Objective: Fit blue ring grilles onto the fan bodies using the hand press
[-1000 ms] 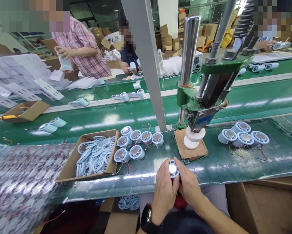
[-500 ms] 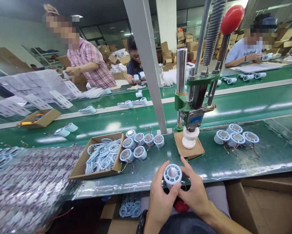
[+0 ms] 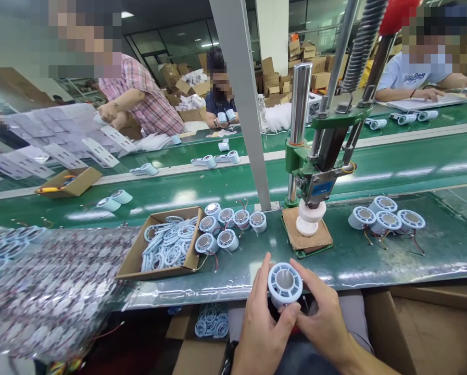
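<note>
Between my two hands, just over the bench's front edge, is a light-blue round motor housing [image 3: 285,285] with a slotted ring and a silver disc on top. My left hand [image 3: 262,317] grips it from the left, thumb at its lower front. My right hand [image 3: 323,312] holds its right side, with the fingers curved round it. The undersides of the fingers are partly hidden. Beyond my hands stands a green hand press [image 3: 315,182], its white round pusher [image 3: 310,216] above a cardboard-covered base [image 3: 301,242].
A cardboard box [image 3: 127,268] of blue rings stands left, beside several motor housings [image 3: 227,239] with wires. More housings [image 3: 387,221] sit right of the press. A grey post [image 3: 252,130] rises behind. Wired parts [image 3: 73,281] cover the left side. Co-workers sit or stand across the green conveyor.
The view has shifted slightly, and the motor housing in my hands appears larger and nearer. Both hands keep their hold. The co-worker at the right has moved a hand down onto a white board.
</note>
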`<state>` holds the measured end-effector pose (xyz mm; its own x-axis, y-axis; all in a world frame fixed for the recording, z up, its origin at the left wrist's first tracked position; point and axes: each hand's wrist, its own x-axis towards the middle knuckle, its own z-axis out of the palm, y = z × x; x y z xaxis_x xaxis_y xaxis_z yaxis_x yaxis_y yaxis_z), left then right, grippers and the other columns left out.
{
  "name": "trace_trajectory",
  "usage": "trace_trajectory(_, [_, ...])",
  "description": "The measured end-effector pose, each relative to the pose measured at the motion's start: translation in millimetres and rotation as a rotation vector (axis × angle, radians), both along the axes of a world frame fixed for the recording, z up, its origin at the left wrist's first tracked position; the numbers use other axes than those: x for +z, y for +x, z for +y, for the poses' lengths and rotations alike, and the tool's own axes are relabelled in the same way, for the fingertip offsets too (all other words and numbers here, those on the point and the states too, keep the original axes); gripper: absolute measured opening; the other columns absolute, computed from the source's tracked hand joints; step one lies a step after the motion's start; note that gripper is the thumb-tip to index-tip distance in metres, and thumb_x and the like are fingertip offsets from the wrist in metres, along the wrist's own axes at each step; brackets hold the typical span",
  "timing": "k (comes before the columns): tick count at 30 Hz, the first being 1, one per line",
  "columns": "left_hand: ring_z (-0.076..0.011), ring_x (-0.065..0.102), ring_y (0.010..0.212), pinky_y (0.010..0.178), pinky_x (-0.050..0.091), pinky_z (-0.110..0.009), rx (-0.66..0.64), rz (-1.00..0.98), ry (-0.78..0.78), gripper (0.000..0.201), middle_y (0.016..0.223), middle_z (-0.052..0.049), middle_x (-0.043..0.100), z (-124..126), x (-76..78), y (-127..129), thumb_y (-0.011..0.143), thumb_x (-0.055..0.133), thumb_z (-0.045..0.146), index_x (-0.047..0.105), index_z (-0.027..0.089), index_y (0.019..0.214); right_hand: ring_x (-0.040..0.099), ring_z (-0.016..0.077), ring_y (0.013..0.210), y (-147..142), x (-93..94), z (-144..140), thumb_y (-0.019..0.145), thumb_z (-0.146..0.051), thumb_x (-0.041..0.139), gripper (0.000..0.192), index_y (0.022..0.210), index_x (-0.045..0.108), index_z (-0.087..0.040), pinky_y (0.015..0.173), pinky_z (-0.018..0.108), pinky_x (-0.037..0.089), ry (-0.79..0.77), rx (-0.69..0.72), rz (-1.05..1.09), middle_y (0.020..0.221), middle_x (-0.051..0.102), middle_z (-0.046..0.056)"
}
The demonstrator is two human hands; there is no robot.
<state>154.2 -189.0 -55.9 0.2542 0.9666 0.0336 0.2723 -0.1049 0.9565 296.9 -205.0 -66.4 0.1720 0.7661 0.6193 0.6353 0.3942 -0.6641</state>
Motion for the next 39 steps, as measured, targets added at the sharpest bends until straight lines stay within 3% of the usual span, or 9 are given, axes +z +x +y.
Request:
trace_trajectory(3, [-0.0344,0.043,0.144,0.119,0.035,-0.049,-0.010,-0.031,-0.007,0.082,0.158,-0.014,0.043,-2,1.9,-1,0.088,0.064,0.058,0.035,0.021,0.155,0.077,0.0216,0.091,-1,-0.2,-2,0.087,-0.032,0.070,0.051,0.135,0.058,-0.019,0.080,0.026,0.064,0.014,-0.004,-0.008,0.108,0.077,0.010])
trace_trajectory(7, [-0.0350,0.047,0.141,0.116,0.039,-0.048,-0.013,-0.034,0.020,0.085,0.155,-0.014,0.047,-4,3.6,-4,0.085,0.064,0.067,0.038,0.022,0.152,0.077,0.0212,0.094,-3,-4.2,-4,0.091,-0.042,0.068,0.073,0.153,0.036,-0.021,0.085,0.029,0.064,0.019,0.010,0.045,0.109,0.076,0.011])
trace_trajectory(10, [-0.0348,0.052,0.137,0.114,0.042,-0.048,-0.015,-0.012,0.051,0.082,0.150,-0.016,0.053,-5,4.3,-6,0.085,0.063,0.067,0.042,0.021,0.149,0.076,0.0202,0.100,-4,-6.9,-6,0.094,-0.044,0.064,0.077,0.158,0.026,-0.022,0.088,0.029,0.063,0.041,0.050,0.082,0.112,0.075,0.011])
trace_trajectory(17, [-0.0339,0.060,0.129,0.109,0.049,-0.046,-0.103,0.047,0.175,0.071,0.144,-0.017,0.058,0,2.2,-14,0.088,0.065,0.058,0.050,0.019,0.144,0.075,0.0201,0.102,-5,-7.6,-8,0.097,-0.041,0.060,0.076,0.159,0.021,-0.021,0.090,0.030,0.062,0.072,0.071,0.091,0.112,0.074,0.012])
trace_trajectory(26, [-0.0322,0.067,0.117,0.100,0.055,-0.042,-0.064,0.066,0.221,0.071,0.133,-0.016,0.065,2,0.0,-15,0.083,0.067,0.065,0.057,0.019,0.136,0.076,0.0206,0.098,-6,-5.7,-11,0.094,-0.040,0.064,0.084,0.160,0.015,-0.022,0.089,0.031,0.062,0.016,0.119,0.145,0.109,0.075,0.010])
trace_trajectory(29, [-0.0311,0.068,0.115,0.097,0.057,-0.041,-0.054,0.106,0.286,0.067,0.131,-0.014,0.067,3,2.0,-15,0.083,0.068,0.062,0.058,0.021,0.135,0.075,0.0215,0.103,-2,-9.3,-14,0.088,-0.030,0.070,0.083,0.158,0.024,-0.024,0.093,0.031,0.061,-0.010,0.135,0.150,0.116,0.074,0.011])
trace_trajectory(32, [-0.0288,0.069,0.110,0.094,0.058,-0.039,-0.032,0.195,0.387,0.056,0.123,-0.011,0.068,7,7.0,-15,0.084,0.073,0.048,0.059,0.022,0.132,0.068,0.0239,0.120,8,-7.7,-14,0.084,-0.019,0.068,0.070,0.150,0.045,-0.025,0.104,0.035,0.055,-0.191,0.268,0.206,0.133,0.067,0.013])
trace_trajectory(36, [-0.0263,0.068,0.105,0.092,0.058,-0.037,-0.047,0.280,0.514,0.051,0.116,-0.009,0.067,10,11.9,-16,0.080,0.074,0.026,0.061,0.023,0.129,0.066,0.0231,0.124,18,1.5,-7,0.094,-0.036,0.058,0.058,0.149,0.049,-0.021,0.104,0.039,0.054,-0.515,0.588,0.641,0.141,0.061,0.015])
trace_trajectory(39, [-0.0261,0.067,0.102,0.091,0.058,-0.037,-0.049,0.282,0.555,0.051,0.112,-0.009,0.065,8,8.2,-13,0.079,0.071,0.023,0.062,0.024,0.129,0.070,0.0239,0.114,15,6.6,0,0.094,-0.051,0.057,0.047,0.128,0.069,-0.021,0.102,0.040,0.055,-0.567,0.511,0.797,0.123,0.072,0.013])
